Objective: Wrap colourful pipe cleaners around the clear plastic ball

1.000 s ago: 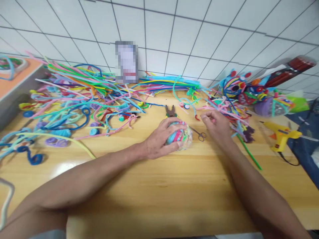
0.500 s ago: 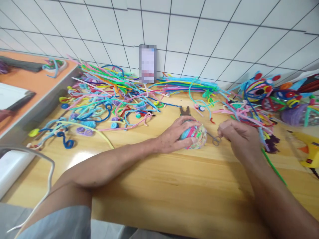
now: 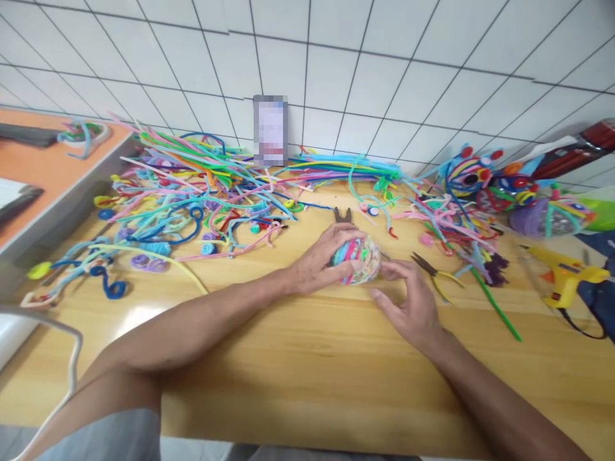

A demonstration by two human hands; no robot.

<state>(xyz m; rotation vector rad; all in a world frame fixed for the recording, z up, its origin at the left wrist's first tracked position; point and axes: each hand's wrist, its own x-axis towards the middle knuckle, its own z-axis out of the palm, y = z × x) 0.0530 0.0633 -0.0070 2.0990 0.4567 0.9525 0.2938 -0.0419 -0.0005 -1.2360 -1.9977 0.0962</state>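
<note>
Under my left hand (image 3: 319,259) is a rounded, see-through piece wrapped in coloured pipe cleaners (image 3: 364,260), with blue, pink and green bands. The fingers and thumb curl around its left side, and it rests low over the table. My right hand (image 3: 408,298) is at the piece's right side, index finger at its edge and thumb apart below. The scissors seen earlier are mostly hidden behind those fingers. Brown-jawed pliers (image 3: 343,216) lie just beyond the left hand. Yellow-handled pliers (image 3: 438,274) lie to the right of the right hand.
Loose pipe cleaners (image 3: 211,179) cover the table's back and left. A phone (image 3: 270,131) leans on the tiled wall. On the right are a yellow glue gun (image 3: 567,275), a green pipe cleaner (image 3: 494,304) and a decorated bottle figure (image 3: 468,173). A white cable (image 3: 74,358) hangs at left.
My right hand has moved left from beside the scissors to the wrapped piece, and its fingers have spread. The yellow-handled pliers have come into sight. My left hand keeps its hold.
</note>
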